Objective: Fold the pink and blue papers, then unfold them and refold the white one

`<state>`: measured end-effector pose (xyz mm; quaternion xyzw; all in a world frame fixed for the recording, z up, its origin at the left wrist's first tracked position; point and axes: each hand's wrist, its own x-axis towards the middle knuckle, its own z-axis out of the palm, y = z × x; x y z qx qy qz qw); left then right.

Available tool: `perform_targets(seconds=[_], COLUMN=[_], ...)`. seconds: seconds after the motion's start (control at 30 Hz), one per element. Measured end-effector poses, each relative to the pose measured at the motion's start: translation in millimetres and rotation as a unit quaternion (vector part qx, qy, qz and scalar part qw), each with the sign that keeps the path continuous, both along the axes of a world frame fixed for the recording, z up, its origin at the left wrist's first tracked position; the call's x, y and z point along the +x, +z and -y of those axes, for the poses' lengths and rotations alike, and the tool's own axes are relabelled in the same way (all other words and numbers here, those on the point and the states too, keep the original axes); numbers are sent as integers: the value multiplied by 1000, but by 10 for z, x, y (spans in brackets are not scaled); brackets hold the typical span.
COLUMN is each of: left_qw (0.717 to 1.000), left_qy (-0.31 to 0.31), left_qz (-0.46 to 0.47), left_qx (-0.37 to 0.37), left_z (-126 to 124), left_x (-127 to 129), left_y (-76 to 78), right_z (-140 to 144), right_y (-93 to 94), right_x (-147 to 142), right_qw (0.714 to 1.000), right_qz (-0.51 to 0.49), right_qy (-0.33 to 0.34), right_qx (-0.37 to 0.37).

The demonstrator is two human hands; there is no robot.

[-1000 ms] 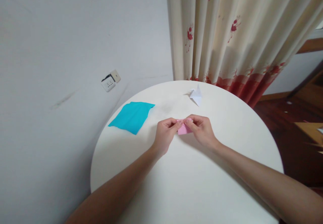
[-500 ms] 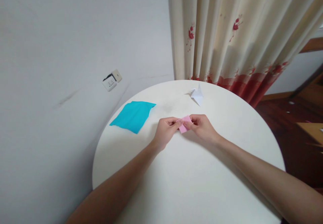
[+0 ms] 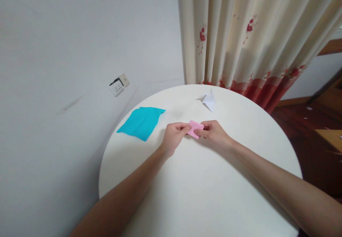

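Observation:
A small folded square of pink paper (image 3: 195, 127) is held between my two hands, over the middle of the white round table (image 3: 192, 194). My left hand (image 3: 175, 134) pinches its left edge, thumb on top. On the right edge, my right hand (image 3: 212, 133) grips it the same way, with the thumb lying across the paper's face. The fingers under the paper are mostly hidden. Beyond my hands stands a folded white paper crane (image 3: 209, 100). A teal sheet (image 3: 143, 122), slightly creased, lies to the left of my left hand.
A pale wall (image 3: 66, 123) with a socket (image 3: 117, 88) runs along the table's left side. Cream curtains (image 3: 227, 34) with red patterns hang behind the table. A wooden surface (image 3: 330, 137) shows at the far right, above a dark red floor.
The pink paper has turned between my fingers and more of its face shows. My thumbs have moved outward to its left and right edges. The crane and teal sheet stay put.

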<state>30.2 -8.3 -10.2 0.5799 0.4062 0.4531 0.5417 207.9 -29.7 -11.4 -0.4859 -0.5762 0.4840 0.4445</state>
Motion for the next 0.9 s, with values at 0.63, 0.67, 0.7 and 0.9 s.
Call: perform_targets(seconds=[0.63,0.67,0.7,0.9], left_qw=[995,995,995,997], left_qy=[-68,-72,-74,-60], left_qz=[-67,-59,-51,-44], left_qx=[-24,-32,-36,-32], left_z=[-25,-20,-15,-5], left_x=[10,13,16,33], left_y=[-65,-67,-71,-92], right_z=[-64,-62,-61,-63], right_y=[-54,-43,-37,-77], right_x=[-11,-13,-14,8], right_qw=[999,999,999,1000], right_qz=[-24,-26,-28,-15], right_qy=[-38,-36,-34,-11], right_qx=[31,26,23,-9])
